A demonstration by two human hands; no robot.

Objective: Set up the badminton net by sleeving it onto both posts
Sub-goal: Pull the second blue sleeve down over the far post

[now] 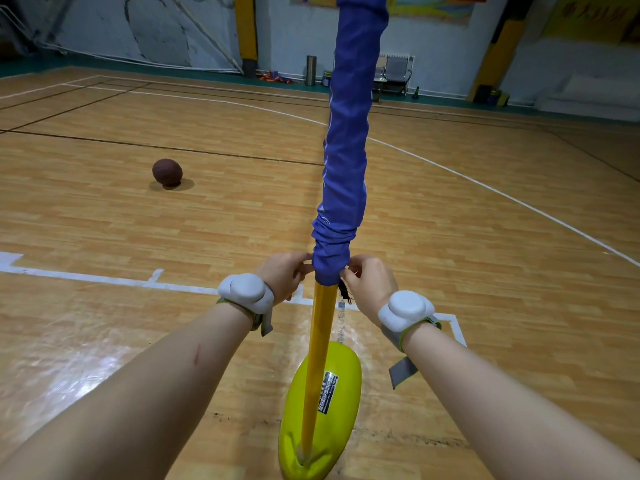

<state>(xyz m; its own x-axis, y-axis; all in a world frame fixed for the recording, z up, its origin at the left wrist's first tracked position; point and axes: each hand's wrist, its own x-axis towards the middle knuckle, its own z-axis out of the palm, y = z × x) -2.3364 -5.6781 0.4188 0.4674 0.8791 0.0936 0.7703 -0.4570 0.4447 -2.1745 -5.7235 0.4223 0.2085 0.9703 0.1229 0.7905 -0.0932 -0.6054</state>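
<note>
One yellow post [320,341], with one blue net sleeve [346,168] covering its upper part. Your left hand [282,273] and right hand [372,282] are both pinching the sleeve's hem. One basketball [167,172] is sitting well apart.

sleeve [346,150] on post [320,341] | post in base [343,368] | ball [167,172] well L (on floor [104,220]) | L hand [284,277], R hand [372,284] flank sleeve end

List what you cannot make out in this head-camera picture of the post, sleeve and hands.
The top of the blue sleeve: head view, cut off by the upper edge.
The yellow post above the hem: head view, covered by the sleeve.
The fingers of the left hand and right hand: head view, tips hidden behind the sleeve and knuckles.
The label on the yellow base: head view, print too small.
</note>
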